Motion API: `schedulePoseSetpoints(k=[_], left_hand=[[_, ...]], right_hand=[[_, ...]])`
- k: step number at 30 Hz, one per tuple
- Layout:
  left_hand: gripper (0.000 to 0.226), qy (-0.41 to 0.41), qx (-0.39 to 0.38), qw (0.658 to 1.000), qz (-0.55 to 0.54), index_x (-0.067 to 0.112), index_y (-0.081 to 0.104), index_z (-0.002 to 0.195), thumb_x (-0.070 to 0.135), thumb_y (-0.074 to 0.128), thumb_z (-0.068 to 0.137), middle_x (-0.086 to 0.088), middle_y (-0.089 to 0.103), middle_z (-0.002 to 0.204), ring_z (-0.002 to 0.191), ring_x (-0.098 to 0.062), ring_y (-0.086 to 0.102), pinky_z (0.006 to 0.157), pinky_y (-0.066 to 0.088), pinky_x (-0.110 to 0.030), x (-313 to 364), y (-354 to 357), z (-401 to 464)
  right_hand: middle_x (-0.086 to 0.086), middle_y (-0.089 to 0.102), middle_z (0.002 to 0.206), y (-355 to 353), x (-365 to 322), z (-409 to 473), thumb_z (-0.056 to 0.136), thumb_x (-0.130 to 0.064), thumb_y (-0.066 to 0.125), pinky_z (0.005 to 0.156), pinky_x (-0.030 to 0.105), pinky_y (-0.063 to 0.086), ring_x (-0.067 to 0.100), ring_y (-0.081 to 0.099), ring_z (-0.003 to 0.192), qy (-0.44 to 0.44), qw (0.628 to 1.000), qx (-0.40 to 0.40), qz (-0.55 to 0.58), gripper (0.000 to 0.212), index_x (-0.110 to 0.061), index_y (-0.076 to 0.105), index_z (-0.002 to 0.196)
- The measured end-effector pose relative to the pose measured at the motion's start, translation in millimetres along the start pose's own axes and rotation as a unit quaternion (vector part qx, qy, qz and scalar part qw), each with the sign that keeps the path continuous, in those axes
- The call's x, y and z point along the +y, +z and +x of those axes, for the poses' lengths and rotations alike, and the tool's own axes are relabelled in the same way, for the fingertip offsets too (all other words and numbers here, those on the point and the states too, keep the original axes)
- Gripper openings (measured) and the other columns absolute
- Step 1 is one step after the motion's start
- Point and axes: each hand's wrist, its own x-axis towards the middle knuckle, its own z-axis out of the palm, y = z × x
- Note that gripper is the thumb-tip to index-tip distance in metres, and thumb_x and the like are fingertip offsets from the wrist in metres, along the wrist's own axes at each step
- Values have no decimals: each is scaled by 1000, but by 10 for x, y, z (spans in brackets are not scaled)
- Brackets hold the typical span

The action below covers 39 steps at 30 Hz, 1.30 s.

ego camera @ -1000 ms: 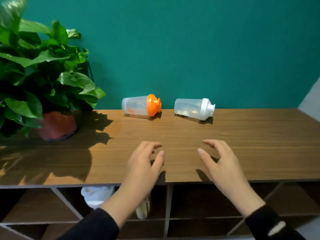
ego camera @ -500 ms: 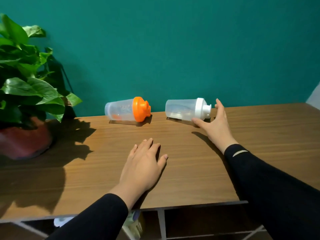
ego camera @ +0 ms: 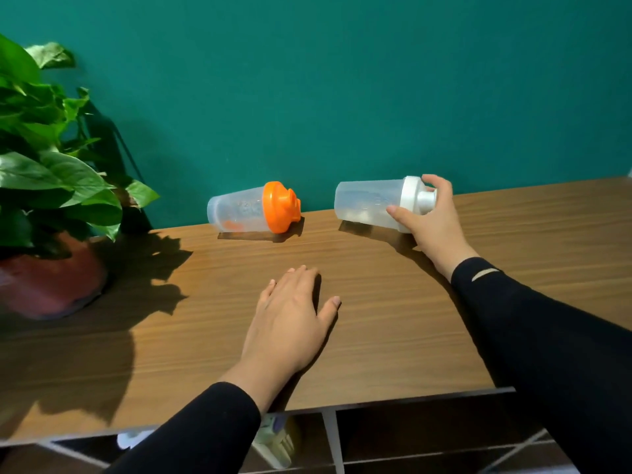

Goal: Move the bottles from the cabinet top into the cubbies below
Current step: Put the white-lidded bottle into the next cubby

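Wooden brown cabinet top [ego camera: 393, 319]: left hand [ego camera: 290, 319] flat, palm down, fingers loosely spread, holding nothing. Right hand [ego camera: 432, 217] wrapped around the lid end of the clear white-lidded plastic bottle [ego camera: 372, 205], lying sideways near the wall. Clear orange-lidded plastic bottle [ego camera: 253, 213] lies just left, untouched. Cubbies [ego camera: 427, 436] below: pale item [ego camera: 275, 441], unclear.

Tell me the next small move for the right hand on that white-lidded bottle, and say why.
Probably lift it off the cabinet top. The right hand is wrapped around the lid end of the white-lidded bottle, which lies on its side, so the grasp looks set. The left hand rests flat, empty.
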Motion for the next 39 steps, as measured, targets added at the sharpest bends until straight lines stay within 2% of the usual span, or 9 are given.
schedulePoseSetpoints(k=[4,8,11,14,17,19,23,30,39], left_hand=[[85,33,82,987,-134,30,16,156,61,55,87,6,22,165,150,-13,24,121,32,-47,10,-215,-129],[92,215,184,958,-44,9,29,152,60,61,83,-10,35,159,146,-24,33,119,31,-53,141,-627,-449],[102,267,84,960,-31,16,30,153,67,68,73,-2,45,152,138,-16,44,113,40,-40,408,-886,-772],[99,212,-11,967,-138,41,22,148,58,76,67,17,46,142,127,0,46,105,41,-21,649,-834,-1226],[91,134,-33,952,-272,55,24,137,49,80,66,30,43,139,129,11,41,107,33,-11,762,-529,-1697],[89,89,-74,937,-330,62,22,131,47,83,67,37,37,141,134,14,36,111,34,-16,793,-281,-1943],[89,31,-146,924,-353,53,24,143,52,80,73,35,33,146,139,7,32,118,35,-33,713,171,-2154],[67,-22,-197,898,-394,54,42,127,9,70,86,46,55,119,116,22,50,91,39,1,466,543,-1916],[33,-209,-252,870,-369,24,40,118,28,61,93,3,62,112,99,-7,61,85,51,-23,306,1105,-1494]], right_hand=[[-6,50,122,-147,-311,-658,74,-26,86,87,30,57,16,59,112,-41,998,-22,39,75,-31,39,132],[-15,47,131,-470,-889,-1475,68,-24,86,97,14,44,-7,48,120,-142,985,-102,-2,78,-25,43,134],[4,43,145,-719,-1189,-1967,66,-30,86,113,21,31,10,39,139,-246,953,-153,-84,80,-23,45,134],[-7,38,154,-864,-1231,-2484,58,-38,91,114,33,38,11,40,141,-197,968,-157,-10,102,-36,37,144],[-21,47,147,-811,-1159,-3103,31,-51,99,93,22,54,-2,52,130,18,977,-72,202,122,-60,34,135],[-18,55,134,-743,-947,-3418,13,-56,97,90,32,56,6,57,123,134,971,-47,191,135,-51,36,134],[-1,49,127,-557,-453,-3606,53,-10,97,102,51,49,24,48,125,242,966,-19,92,114,-28,30,144],[-6,49,128,-292,400,-3352,66,-7,90,85,26,49,19,49,124,241,966,-92,8,97,-35,31,138],[-3,62,117,-106,910,-2862,71,-20,87,85,21,48,11,60,109,282,945,-159,-55,68,-26,40,120]])
